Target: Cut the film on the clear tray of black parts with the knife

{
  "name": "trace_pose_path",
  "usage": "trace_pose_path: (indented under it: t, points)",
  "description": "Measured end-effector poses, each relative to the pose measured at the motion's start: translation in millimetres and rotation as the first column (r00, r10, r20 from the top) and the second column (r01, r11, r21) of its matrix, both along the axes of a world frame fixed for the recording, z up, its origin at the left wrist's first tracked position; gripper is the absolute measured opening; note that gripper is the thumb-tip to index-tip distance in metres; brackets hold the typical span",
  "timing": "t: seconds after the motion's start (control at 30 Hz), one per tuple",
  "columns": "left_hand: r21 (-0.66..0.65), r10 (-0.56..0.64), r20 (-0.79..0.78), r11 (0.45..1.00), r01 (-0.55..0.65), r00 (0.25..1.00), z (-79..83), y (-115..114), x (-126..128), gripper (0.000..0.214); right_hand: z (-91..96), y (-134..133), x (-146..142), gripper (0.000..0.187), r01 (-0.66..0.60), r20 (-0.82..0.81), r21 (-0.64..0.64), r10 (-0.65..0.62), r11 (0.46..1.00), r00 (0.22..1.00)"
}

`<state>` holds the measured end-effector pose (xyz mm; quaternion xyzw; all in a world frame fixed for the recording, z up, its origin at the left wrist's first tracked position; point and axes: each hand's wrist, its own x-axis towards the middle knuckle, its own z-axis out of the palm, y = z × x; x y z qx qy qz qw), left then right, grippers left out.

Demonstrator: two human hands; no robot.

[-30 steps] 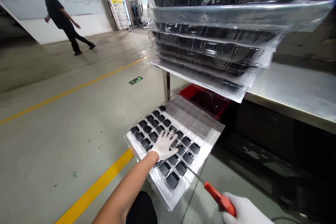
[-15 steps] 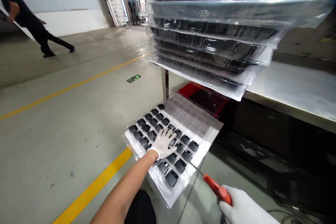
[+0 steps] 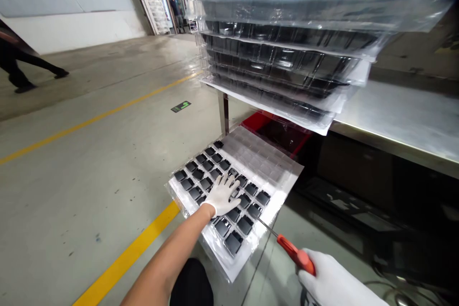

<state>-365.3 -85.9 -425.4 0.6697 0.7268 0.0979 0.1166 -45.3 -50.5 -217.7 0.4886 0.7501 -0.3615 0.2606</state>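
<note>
Grey concrete floor (image 3: 89, 162) with yellow lines, left hand (image 3: 222, 194) spread on tray (image 3: 272, 177), right hand (image 3: 333, 282) gripping screwdriver (image 3: 292, 253)

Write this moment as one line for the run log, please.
left hand: flat on tray of black parts | right hand: holds red screwdriver, tip at tray edge | tray stack on table
</note>
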Motion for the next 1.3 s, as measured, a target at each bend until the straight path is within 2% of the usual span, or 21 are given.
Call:
trace_pose_path:
  t: [0.3, 0.63, 1.1, 1.3]
  points:
    - [0.005, -0.003, -0.013, 1.0, 0.003, 1.0, 0.8, 0.6, 0.4, 0.077, -10.0, 1.8, 2.1, 0.009, -0.029, 0.008, 0.043, 0.029, 0.999, 1.0]
    - [0.008, -0.006, -0.009, 1.0, 0.006, 1.0, 1.0, 0.3, 0.5, 0.076, 5.3, -0.4, -5.1, 0.013, 0.031, 0.04, -0.017, -0.031, 0.999, 0.999]
    - [-0.002, 0.004, 0.001, 1.0, -0.004, 1.0, 1.7, -0.8, 1.8, 0.077, -18.3, 2.3, 0.2, 0.013, 0.004, 0.044, 0.022, -0.005, 1.0, 0.999]
    - [-0.005, 0.001, 0.004, 1.0, -0.001, 1.0, 8.3, 0.2, 3.3, 0.079, -25.4, 0.4, 10.1, 0.013, 0.019, -0.034, 0.017, -0.018, 1.0, 0.999]
